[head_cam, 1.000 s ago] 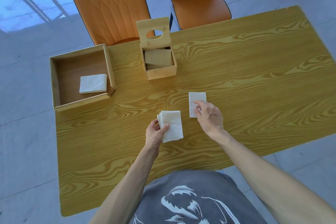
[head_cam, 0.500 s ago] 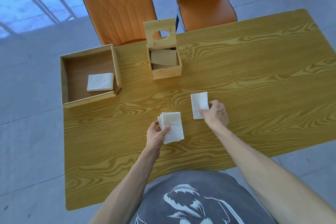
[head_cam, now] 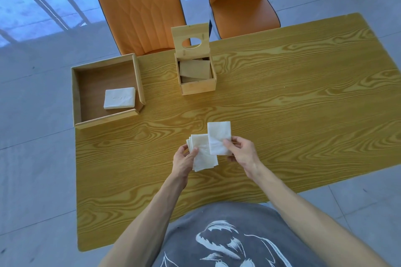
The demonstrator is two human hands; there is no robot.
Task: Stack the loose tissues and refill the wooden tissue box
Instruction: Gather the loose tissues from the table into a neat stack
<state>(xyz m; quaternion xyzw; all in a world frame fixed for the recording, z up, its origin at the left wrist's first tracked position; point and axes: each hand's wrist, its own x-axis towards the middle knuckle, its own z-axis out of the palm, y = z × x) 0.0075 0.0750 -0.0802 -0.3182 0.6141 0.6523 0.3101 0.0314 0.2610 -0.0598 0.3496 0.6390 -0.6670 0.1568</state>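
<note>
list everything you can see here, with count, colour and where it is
table: 1, yellow wood grain, fills the middle
tissue box: 1, light wood, far centre, lid standing open with an oval hole
tray: 1, wooden, open, table's far left corner
folded tissues: 1 small pile, white, inside the tray
tissue stack: 1, white, held above the table
single tissue: 1, white, overlapping the stack
chairs: 2, orange, beyond the table
floor: grey tiles
grey shirt: 1, bottom edge
left hand: holds the stack
right hand: pinches the single tissue
</note>
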